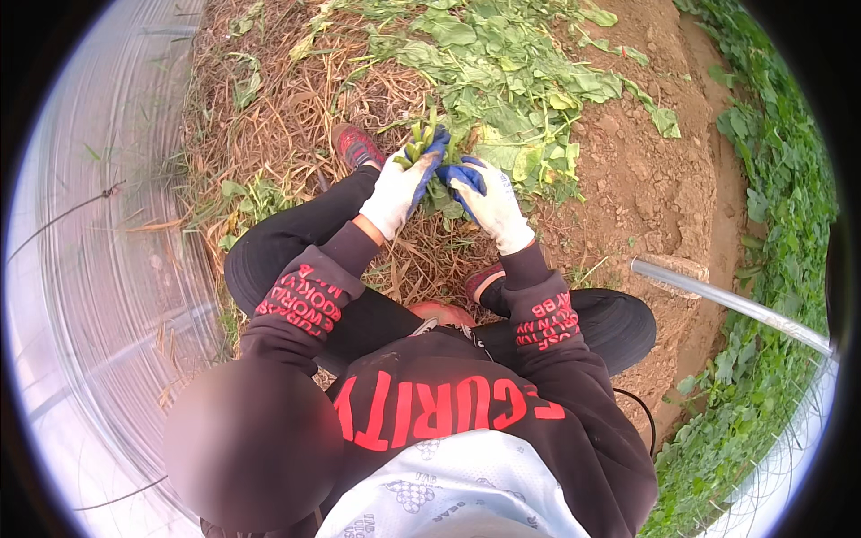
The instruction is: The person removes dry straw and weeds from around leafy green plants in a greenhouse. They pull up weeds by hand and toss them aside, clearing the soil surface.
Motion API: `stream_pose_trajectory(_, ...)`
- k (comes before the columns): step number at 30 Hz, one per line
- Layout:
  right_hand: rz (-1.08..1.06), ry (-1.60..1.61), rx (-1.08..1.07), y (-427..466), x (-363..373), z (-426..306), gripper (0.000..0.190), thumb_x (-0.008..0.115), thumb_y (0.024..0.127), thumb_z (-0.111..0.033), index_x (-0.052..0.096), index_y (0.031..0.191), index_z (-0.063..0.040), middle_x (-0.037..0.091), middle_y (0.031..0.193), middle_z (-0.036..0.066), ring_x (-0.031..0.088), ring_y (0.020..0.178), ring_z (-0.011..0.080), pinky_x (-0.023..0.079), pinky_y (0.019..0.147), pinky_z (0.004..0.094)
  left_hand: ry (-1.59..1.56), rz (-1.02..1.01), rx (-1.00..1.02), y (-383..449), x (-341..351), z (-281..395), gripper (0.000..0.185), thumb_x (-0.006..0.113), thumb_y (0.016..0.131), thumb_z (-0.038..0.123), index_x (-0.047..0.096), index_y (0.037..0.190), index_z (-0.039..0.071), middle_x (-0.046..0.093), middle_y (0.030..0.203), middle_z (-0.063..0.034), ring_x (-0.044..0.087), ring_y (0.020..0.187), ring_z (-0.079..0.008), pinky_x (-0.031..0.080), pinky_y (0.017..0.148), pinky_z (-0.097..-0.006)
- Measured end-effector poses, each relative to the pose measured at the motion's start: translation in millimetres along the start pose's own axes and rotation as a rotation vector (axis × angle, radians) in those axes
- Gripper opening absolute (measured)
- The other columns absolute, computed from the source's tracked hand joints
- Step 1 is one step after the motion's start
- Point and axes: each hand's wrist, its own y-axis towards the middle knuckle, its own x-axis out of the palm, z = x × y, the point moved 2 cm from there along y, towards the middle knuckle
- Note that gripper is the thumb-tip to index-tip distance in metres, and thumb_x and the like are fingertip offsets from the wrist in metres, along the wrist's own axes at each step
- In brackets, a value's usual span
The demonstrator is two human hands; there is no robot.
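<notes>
My left hand point(405, 185), in a white work glove with blue palm coating, is closed around a bunch of green stems point(420, 144) whose ends stick up past the fingers. Close on its right, my right hand point(488, 195), gloved the same way, has its fingers curled at the green leaves hanging from the bunch; whether it grips them is hidden. Just beyond both hands lies a spread of picked, wilting leafy greens point(511, 87) on dry straw and soil.
Clear plastic sheeting point(128, 168) rises at the left. A metal pole point(726, 296) stands at the right, beside bare soil point(646, 175). Dense green plants point(787, 168) grow along the far right. Dry straw point(282, 114) covers the ground ahead and left.
</notes>
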Motion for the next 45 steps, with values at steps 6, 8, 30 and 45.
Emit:
stream_pose_trajectory(6,-0.172,0.399,0.051,6,30,-16,0.033,0.058,0.090,-0.020,0.059,0.114,0.003,0.066,0.104,0.011,0.062,0.083,0.0178,0.049,0.074,0.0290,0.148,0.060,0.206,-15,-4,36,0.030,0.055,0.091,0.000,0.056,0.121,0.000,0.064,0.111,-0.0061,0.062,0.096,-0.0147,0.050,0.086,-0.0279)
stream_pose_trajectory(8,-0.146,0.678,0.026,5,29,-44,0.035,0.051,0.094,-0.020,0.057,0.119,0.002,0.066,0.108,0.008,0.061,0.076,0.0115,0.048,0.066,0.0232,0.077,0.132,0.328,-22,-17,62,0.028,0.054,0.092,0.000,0.056,0.120,-0.001,0.064,0.110,-0.0089,0.063,0.096,-0.0180,0.051,0.087,-0.0314)
stream_pose_trajectory(30,0.247,0.415,0.330,-22,-17,81,0.028,0.053,0.095,-0.025,0.068,0.099,-0.001,0.068,0.086,0.005,0.058,0.060,0.0106,0.046,0.057,0.0239,1.620,0.789,-0.354,-181,-334,169,0.078,0.069,0.077,0.047,0.047,0.128,-0.007,0.060,0.117,-0.0243,0.058,0.109,-0.0354,0.045,0.093,-0.0351)
stream_pose_trajectory(45,-0.028,-0.395,0.050,71,77,117,0.037,0.063,0.083,-0.031,0.061,0.113,-0.010,0.050,0.130,0.020,0.057,0.107,0.0325,0.046,0.089,0.0407,1.720,-0.110,0.274,-49,-14,135,0.038,0.060,0.086,0.032,0.058,0.115,0.007,0.064,0.105,-0.0161,0.061,0.096,-0.0336,0.049,0.081,-0.0399)
